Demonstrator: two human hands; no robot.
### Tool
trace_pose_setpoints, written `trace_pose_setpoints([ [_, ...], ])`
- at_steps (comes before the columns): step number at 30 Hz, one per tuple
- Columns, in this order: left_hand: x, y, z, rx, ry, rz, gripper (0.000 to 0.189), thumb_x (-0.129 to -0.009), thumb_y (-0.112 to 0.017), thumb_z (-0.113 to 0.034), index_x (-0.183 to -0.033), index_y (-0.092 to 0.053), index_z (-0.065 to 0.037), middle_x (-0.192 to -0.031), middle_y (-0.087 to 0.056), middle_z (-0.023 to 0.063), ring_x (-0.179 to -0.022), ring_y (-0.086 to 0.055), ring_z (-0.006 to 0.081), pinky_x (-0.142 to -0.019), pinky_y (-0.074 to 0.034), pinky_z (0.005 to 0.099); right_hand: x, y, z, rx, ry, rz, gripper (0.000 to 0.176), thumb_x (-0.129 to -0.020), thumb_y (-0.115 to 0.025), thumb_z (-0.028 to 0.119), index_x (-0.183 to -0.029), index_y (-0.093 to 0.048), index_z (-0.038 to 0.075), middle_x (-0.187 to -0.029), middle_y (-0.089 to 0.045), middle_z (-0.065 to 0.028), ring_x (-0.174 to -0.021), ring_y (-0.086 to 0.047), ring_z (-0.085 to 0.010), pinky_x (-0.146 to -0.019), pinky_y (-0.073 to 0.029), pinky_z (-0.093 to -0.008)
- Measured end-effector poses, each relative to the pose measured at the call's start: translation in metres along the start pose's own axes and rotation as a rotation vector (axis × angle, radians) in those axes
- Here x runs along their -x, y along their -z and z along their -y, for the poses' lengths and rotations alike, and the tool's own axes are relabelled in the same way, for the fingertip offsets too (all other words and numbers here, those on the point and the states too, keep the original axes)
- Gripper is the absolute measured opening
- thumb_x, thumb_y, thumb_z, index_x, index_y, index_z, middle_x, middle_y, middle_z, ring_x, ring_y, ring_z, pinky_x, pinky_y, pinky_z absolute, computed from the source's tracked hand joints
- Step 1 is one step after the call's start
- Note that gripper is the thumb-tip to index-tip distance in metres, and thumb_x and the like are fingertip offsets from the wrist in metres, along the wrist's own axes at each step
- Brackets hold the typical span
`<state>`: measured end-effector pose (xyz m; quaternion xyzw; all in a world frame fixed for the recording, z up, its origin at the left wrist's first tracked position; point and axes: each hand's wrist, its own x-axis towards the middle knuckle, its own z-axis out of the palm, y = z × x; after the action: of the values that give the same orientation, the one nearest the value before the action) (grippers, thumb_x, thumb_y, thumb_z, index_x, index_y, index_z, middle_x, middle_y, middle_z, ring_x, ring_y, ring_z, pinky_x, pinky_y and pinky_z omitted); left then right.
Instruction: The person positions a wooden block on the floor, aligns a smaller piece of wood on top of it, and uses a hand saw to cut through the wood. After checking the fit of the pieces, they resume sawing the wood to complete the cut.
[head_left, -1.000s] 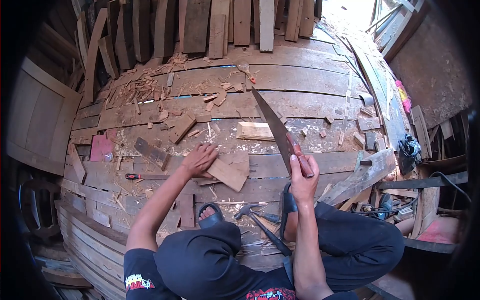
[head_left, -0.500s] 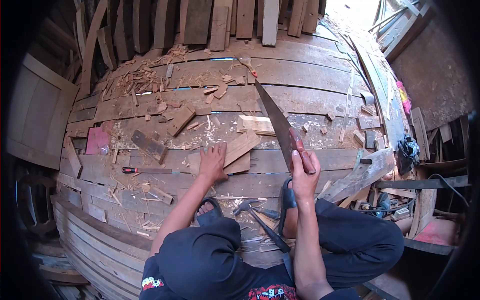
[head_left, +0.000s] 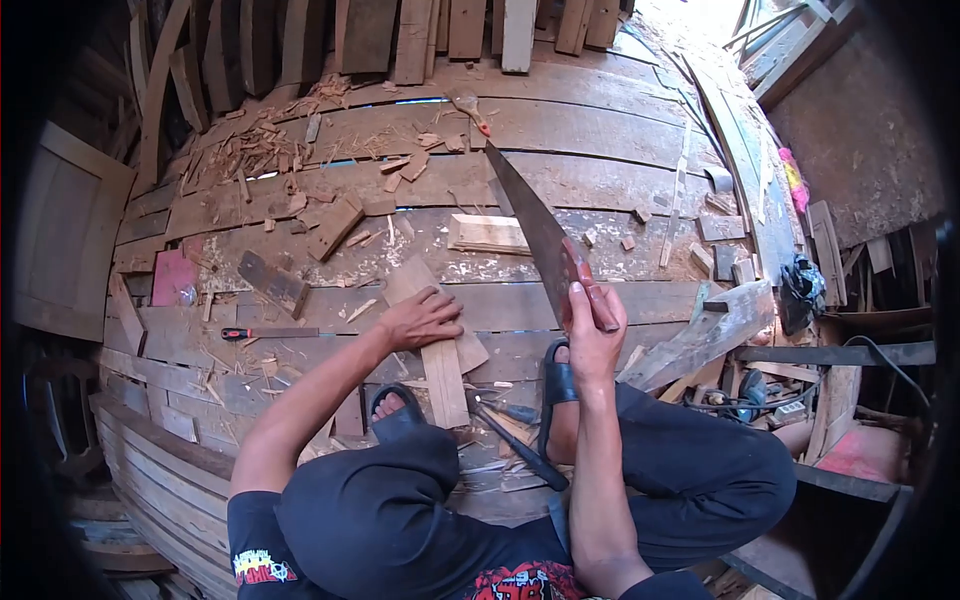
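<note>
My right hand (head_left: pixel 594 328) is wrapped around the red-brown handle of a handsaw (head_left: pixel 530 215), whose blade points up and away to the left, off the floor. My left hand (head_left: pixel 424 318) lies across two wooden boards, fingers curled over them. The upper board (head_left: pixel 443 385) runs toward me between my feet. Beneath it, the lower board (head_left: pixel 410 280) lies at a slant, partly hidden by the hand. A hammer (head_left: pixel 520 450) with a dark handle rests on the floor between my legs, its head partly covered by the upper board.
A file (head_left: pixel 270 333) with a red and black handle lies left of the boards. Beyond are a pale wood block (head_left: pixel 488 234) and a brush (head_left: pixel 468 110). A thick plank (head_left: pixel 705 335) slants at right. Shavings and offcuts litter the plank floor; timber leans along the back.
The two boards under my left hand have turned clockwise, the upper one now pointing toward me. My left hand turned with them. The saw stays raised in my right hand; the view shifted slightly.
</note>
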<state>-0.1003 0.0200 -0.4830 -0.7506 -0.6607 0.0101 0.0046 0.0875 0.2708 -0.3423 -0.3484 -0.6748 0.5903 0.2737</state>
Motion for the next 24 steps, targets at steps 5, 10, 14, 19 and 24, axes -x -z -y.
trace_pose_setpoints([
  [5, 0.004, 0.01, 0.006, 0.09, 0.021, 0.18, 0.028, -0.103, -0.055, -0.027, -0.129, -0.048, -0.021, -0.154, -0.049, 0.0133, -0.149, -0.045, 0.0329, -0.12, -0.038, 0.0527, 0.001, 0.002, 0.006, -0.048, -0.051, 0.028, 0.028, -0.103, -0.075, 0.023, -0.086, -0.062, 0.005, -0.072, -0.057, 0.0041, -0.067, -0.049, -0.0046, -0.06, -0.04, -0.0263],
  [10, 0.019, 0.05, -0.009, 0.182, 0.168, 0.099, 0.074, -0.08, -0.081, -0.06, -0.132, -0.054, -0.015, -0.154, -0.049, 0.0158, -0.15, -0.042, 0.0367, -0.12, -0.035, 0.0564, 0.003, 0.003, 0.002, -0.059, -0.067, 0.013, 0.029, -0.102, -0.076, 0.024, -0.086, -0.062, 0.005, -0.071, -0.057, 0.0041, -0.066, -0.048, -0.0048, -0.059, -0.04, -0.0265],
  [14, 0.038, 0.046, -0.033, 0.317, 0.604, -0.212, 0.099, -0.062, -0.094, -0.065, -0.133, -0.055, -0.008, -0.15, -0.05, 0.0192, -0.146, -0.042, 0.0416, -0.12, -0.033, 0.0573, 0.012, 0.001, 0.012, 0.057, 0.003, 0.092, 0.03, -0.1, -0.079, 0.026, -0.087, -0.062, 0.005, -0.071, -0.056, 0.0044, -0.065, -0.048, -0.0049, -0.059, -0.039, -0.0264],
  [19, 0.048, 0.015, -0.078, 0.549, 1.154, -0.562, 0.087, -0.074, -0.092, -0.06, -0.128, -0.055, -0.001, -0.15, -0.048, 0.0233, -0.143, -0.042, 0.0454, -0.12, -0.034, 0.0588, 0.013, -0.011, -0.07, -0.039, 0.122, 0.035, 0.03, -0.105, -0.074, 0.028, -0.087, -0.06, 0.008, -0.065, -0.057, 0.0026, -0.056, -0.055, -0.0063, -0.053, -0.045, -0.0257],
  [24, 0.052, -0.036, -0.078, 1.076, 1.437, -0.842, 0.064, -0.089, -0.087, -0.049, -0.114, -0.058, 0.002, -0.144, -0.057, 0.0295, -0.136, -0.055, 0.044, -0.116, -0.043, 0.0516, 0.024, -0.012, -0.116, -0.542, -0.298, 0.026, 0.033, -0.111, -0.066, 0.04, -0.098, -0.066, 0.01, -0.071, -0.059, 0.0018, -0.062, -0.057, -0.0097, -0.061, -0.05, -0.0273],
])
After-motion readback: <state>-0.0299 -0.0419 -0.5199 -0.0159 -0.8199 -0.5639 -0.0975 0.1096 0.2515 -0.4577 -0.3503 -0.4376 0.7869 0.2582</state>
